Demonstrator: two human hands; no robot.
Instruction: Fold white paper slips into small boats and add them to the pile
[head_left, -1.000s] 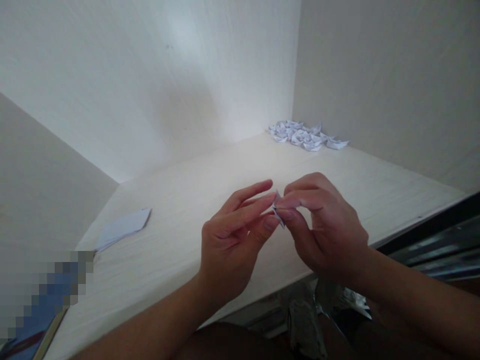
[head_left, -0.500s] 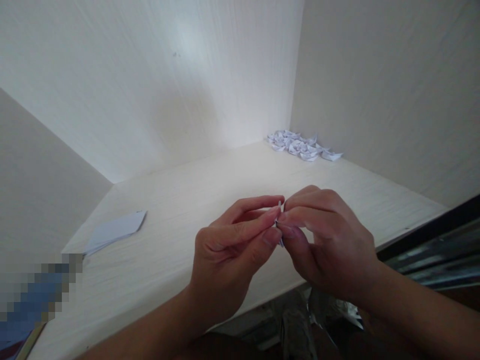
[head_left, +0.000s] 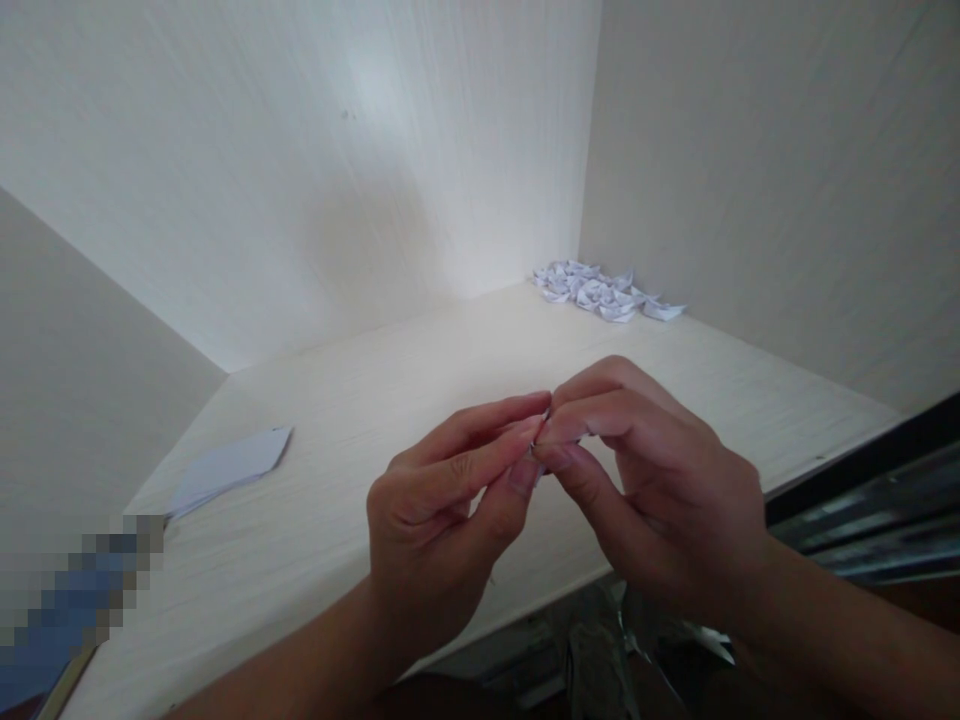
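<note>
My left hand (head_left: 442, 520) and my right hand (head_left: 645, 480) meet fingertip to fingertip above the pale wooden desk (head_left: 360, 420). Both pinch a tiny folded piece of white paper (head_left: 538, 447), almost wholly hidden between the thumbs and forefingers. The remaining fingers of each hand curl in loosely. The hands hover near the desk's front edge, not resting on it.
A heap of several small folded white paper pieces (head_left: 604, 292) lies in the back right corner. A flat stack of white paper slips (head_left: 232, 465) sits at the left. Pale walls enclose the desk on three sides. A blurred blue patch (head_left: 67, 600) covers the lower left.
The two hands have closed in tighter on the paper piece and shifted slightly left; less of the paper shows than before. The camera view rose a little since the earliest frame.
</note>
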